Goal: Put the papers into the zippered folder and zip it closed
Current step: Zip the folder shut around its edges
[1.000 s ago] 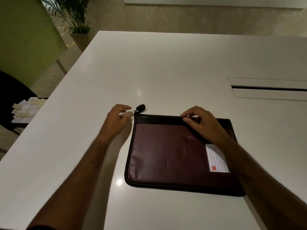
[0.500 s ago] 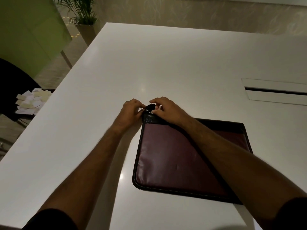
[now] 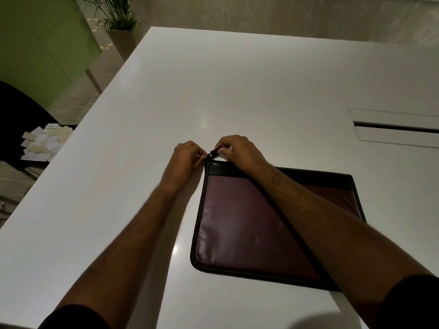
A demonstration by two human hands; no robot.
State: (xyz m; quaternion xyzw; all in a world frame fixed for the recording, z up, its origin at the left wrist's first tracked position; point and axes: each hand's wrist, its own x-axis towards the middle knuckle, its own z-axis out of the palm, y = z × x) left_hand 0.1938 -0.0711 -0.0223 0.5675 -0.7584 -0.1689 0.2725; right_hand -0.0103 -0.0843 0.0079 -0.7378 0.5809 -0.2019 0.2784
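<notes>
The white table (image 3: pixel 237 86) carries the zippered folder (image 3: pixel 249 222) flat toward its near right part, the folder's far left corner lying about midway across the top, and both hands meet at that corner. No papers show on the table; whether they are already inside the folder cannot be told, so zipping now could seal it without them. The likelier trouble is at the corner itself: if the slider is dragged while the fabric there is slack, the teeth may bunch or the pull may slip from the fingertips, and a hard tug could slide the whole folder across the smooth surface, since only the right forearm lies over it. The right hand (image 3: pixel 240 153) is curled, its fingers pinching the black zipper pull (image 3: pixel 215 151) just above the corner. The left hand (image 3: pixel 186 157) is also curled, fingertips pinched at the folder's corner edge right beside the pull, apparently bracing it; exactly what it nips is too small to tell
</notes>
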